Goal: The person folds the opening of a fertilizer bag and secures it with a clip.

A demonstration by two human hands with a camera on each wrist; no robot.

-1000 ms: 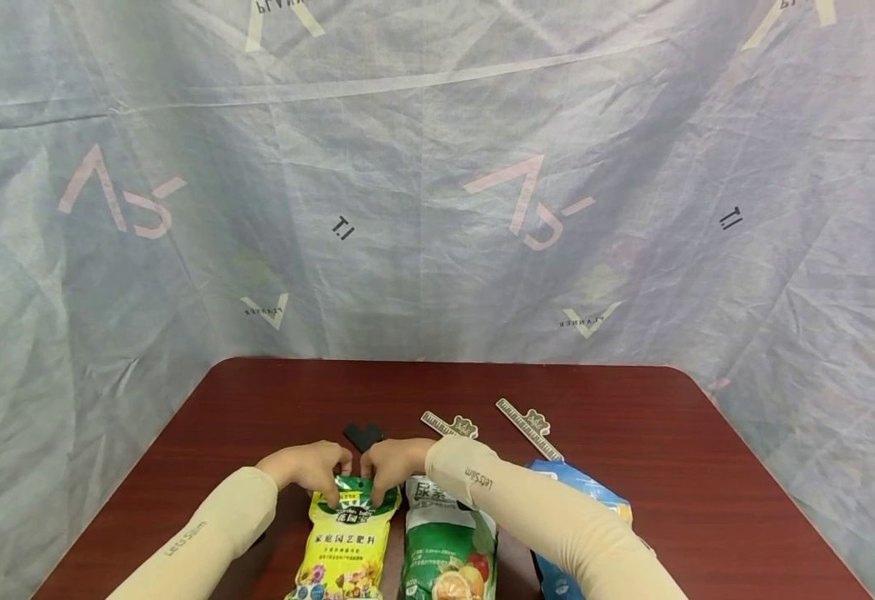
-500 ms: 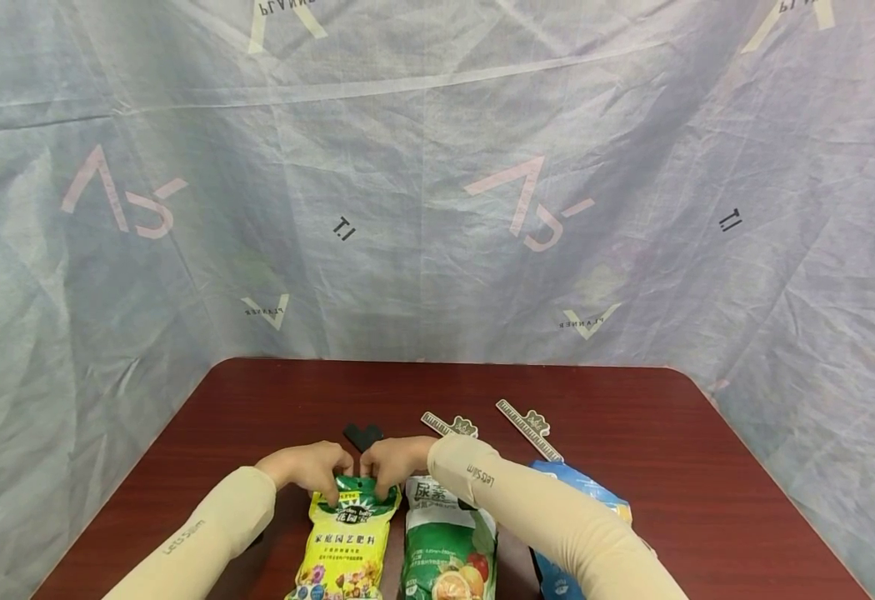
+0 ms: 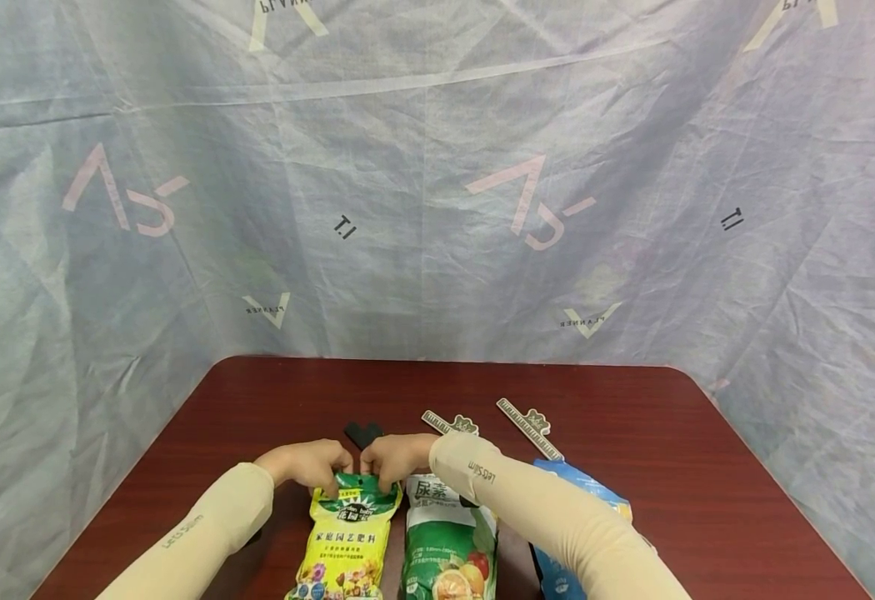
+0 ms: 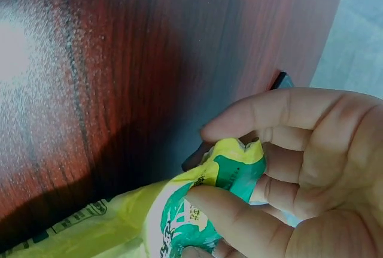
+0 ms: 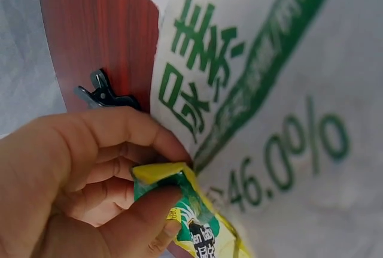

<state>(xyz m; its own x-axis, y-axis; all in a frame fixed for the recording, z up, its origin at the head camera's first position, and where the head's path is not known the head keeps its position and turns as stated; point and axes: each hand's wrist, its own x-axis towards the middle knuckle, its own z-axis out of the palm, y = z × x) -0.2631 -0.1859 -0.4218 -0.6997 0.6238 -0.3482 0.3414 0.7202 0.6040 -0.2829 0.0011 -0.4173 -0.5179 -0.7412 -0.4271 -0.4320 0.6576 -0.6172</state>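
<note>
A yellow fertilizer bag [image 3: 343, 546] with a green top and printed flowers lies on the table in front of me. My left hand [image 3: 308, 463] pinches its top left corner, thumb on the printed front and fingers behind, as the left wrist view shows. At the top right corner my right hand [image 3: 394, 457] pinches the folded green and yellow edge [image 5: 161, 173] between thumb and fingers. Just right of it lies a white and green urea bag [image 3: 448, 546], close against the right fingers. Beyond both hands sits a black clip [image 3: 364, 435].
Two ruler-patterned clips, a nearer one [image 3: 447, 423] and a longer one [image 3: 530, 428], lie farther back on the dark red table [image 3: 295, 392]. A blue bag [image 3: 576, 485] is at the right, partly hidden under the right sleeve [image 3: 550, 512]. Grey cloth [image 3: 422, 167] hangs behind the table.
Both hands stay at the bag's top corners. My right thumb has shifted slightly up and to the right, and the bag's top edge shows a little more between the hands.
</note>
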